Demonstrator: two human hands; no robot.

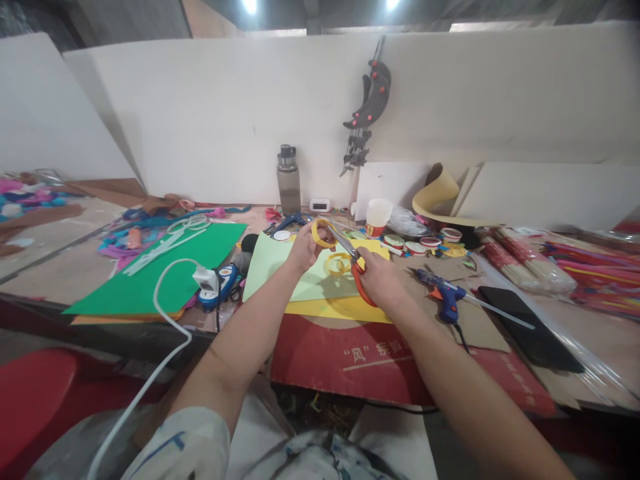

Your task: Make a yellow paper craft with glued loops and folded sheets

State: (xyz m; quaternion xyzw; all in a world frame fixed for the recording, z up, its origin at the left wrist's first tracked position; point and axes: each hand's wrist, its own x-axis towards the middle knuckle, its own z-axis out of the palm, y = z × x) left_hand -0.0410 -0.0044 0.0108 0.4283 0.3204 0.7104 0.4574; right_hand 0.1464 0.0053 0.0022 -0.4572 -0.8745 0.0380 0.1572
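My left hand [305,248] pinches a yellow ring [323,235] that looks like foam or paper, held above the sheets. Closed round the orange handles of a pair of scissors [359,277] is my right hand [380,275]. The scissor blades point up and left, close to the ring's right side; whether they touch it I cannot tell. Below lies a second yellow ring [337,265] on a pale green sheet [265,263], which overlaps a yellow sheet [345,310].
A blue glue gun [445,293] and black phone [530,327] lie right. Left are a green sheet [150,287] and a blue power strip [220,288] with a white cable. A bottle [289,183] and paper cup [379,217] stand behind.
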